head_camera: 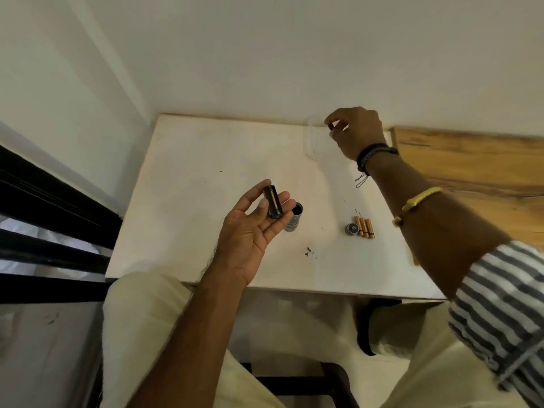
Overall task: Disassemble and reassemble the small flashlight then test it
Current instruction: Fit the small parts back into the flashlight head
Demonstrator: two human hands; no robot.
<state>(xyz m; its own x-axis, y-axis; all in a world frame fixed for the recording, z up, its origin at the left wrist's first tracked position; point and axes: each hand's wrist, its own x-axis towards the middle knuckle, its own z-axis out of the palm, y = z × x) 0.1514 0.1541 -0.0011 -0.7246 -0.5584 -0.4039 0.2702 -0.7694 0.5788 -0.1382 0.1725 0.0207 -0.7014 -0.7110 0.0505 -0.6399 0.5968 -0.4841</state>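
My left hand (pixel 250 228) is palm up over the white table (pixel 188 219), with a black battery holder (pixel 273 205) carrying one gold battery resting on its fingers and the thumb against it. Just right of that hand the grey flashlight body (pixel 295 219) stands on the table, open end up. Further right lie three gold batteries (pixel 365 227) side by side, with the round flashlight end cap (pixel 351 229) touching them on the left. My right hand (pixel 356 132) reaches to the far edge and pinches the rim of a clear plastic cup (pixel 314 139).
A bare wooden surface (pixel 471 163) adjoins the table on the right. White walls close the back and left. Black bars (pixel 53 219) run along the left side. Small dark specks (pixel 309 252) dot the table near the front. My lap and a stool show below.
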